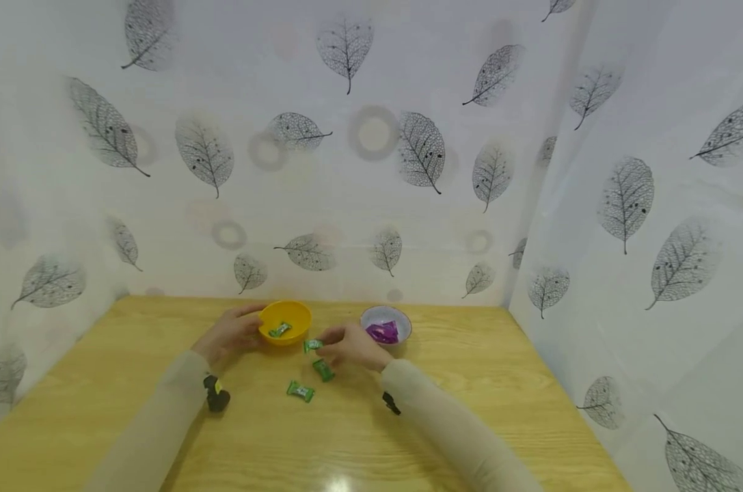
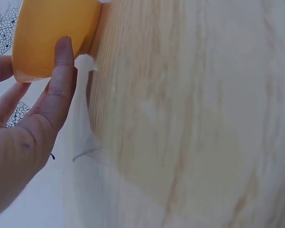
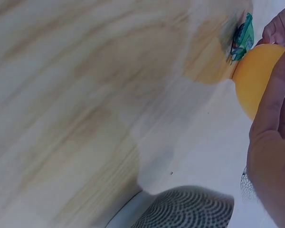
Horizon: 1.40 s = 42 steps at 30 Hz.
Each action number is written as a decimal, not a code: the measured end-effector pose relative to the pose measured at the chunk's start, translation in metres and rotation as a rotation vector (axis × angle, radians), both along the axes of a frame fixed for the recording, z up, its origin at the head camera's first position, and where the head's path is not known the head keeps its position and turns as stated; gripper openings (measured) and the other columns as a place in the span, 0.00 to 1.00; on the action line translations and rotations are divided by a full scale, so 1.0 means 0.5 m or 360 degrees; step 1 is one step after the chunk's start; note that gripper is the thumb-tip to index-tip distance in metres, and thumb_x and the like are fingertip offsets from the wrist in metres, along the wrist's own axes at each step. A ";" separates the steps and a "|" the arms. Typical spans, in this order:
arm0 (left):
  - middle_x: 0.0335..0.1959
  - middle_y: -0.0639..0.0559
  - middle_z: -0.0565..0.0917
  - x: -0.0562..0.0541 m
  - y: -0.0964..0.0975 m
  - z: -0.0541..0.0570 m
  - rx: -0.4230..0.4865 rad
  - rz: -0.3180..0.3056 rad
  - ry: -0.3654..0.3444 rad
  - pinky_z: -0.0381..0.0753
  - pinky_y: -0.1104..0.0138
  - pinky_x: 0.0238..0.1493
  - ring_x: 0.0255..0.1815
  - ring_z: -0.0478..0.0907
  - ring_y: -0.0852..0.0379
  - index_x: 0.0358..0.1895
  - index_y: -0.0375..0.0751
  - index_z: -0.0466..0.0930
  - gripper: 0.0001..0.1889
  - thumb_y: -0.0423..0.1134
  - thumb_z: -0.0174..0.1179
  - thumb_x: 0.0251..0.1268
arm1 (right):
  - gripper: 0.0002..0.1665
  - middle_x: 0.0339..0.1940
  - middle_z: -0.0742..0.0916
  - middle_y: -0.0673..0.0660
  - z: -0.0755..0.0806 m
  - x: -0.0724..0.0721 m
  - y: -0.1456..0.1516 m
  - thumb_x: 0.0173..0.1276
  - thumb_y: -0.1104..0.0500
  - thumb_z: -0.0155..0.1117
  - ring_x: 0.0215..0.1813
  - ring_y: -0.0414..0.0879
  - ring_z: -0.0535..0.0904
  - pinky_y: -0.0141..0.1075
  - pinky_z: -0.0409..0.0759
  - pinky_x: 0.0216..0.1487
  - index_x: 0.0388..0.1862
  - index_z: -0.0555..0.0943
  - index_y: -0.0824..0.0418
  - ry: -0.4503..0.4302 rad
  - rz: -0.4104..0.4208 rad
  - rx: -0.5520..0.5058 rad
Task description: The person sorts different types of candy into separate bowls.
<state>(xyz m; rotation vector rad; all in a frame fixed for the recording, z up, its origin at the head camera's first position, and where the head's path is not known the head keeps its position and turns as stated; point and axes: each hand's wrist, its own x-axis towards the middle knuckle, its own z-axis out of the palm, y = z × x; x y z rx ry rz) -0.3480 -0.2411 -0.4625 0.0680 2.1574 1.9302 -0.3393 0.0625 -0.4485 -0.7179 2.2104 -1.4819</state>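
Note:
My left hand (image 1: 232,331) holds the side of a yellow bowl (image 1: 303,318), with fingers spread along its outer wall (image 2: 57,42). Inside the bowl lies a green-wrapped candy (image 1: 280,330). Just right of it, my right hand (image 1: 354,347) pinches another green-wrapped candy (image 1: 312,345) at the fingertips. In the right wrist view that hand (image 3: 270,152) overlaps the yellow bowl (image 3: 254,76) and mostly hides the candy it holds. Two more green candies, one (image 1: 323,370) below the right fingers and one (image 1: 300,391) nearer the front, lie on the table.
A light bowl (image 1: 383,313) with purple-wrapped sweets (image 1: 383,333) stands behind the right wrist; its dark patterned outside (image 3: 190,209) shows in the right wrist view. The wooden table (image 1: 469,383) meets leaf-printed sheeting (image 1: 322,198) at the back and sides.

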 end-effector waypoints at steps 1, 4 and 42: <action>0.71 0.30 0.63 0.000 0.001 0.000 0.0001 0.0000 0.0001 0.84 0.61 0.46 0.42 0.78 0.57 0.76 0.38 0.57 0.29 0.34 0.48 0.74 | 0.12 0.40 0.89 0.57 0.000 -0.001 -0.004 0.64 0.63 0.69 0.38 0.58 0.86 0.43 0.87 0.38 0.47 0.86 0.61 0.0002 -0.0029 -0.0006; 0.72 0.31 0.63 0.000 0.003 0.001 0.0008 -0.0005 -0.0003 0.84 0.59 0.50 0.45 0.78 0.56 0.76 0.39 0.57 0.29 0.35 0.48 0.74 | 0.15 0.41 0.88 0.55 0.000 -0.002 -0.019 0.63 0.60 0.70 0.35 0.54 0.87 0.43 0.87 0.38 0.49 0.85 0.61 0.0000 -0.0116 -0.0023; 0.71 0.26 0.60 0.007 0.010 0.001 0.0160 -0.0005 -0.0051 0.84 0.58 0.52 0.45 0.79 0.59 0.76 0.32 0.51 0.30 0.33 0.47 0.76 | 0.17 0.48 0.88 0.60 -0.003 -0.006 -0.037 0.66 0.57 0.68 0.43 0.63 0.85 0.44 0.87 0.39 0.50 0.84 0.65 0.0132 -0.0301 -0.0101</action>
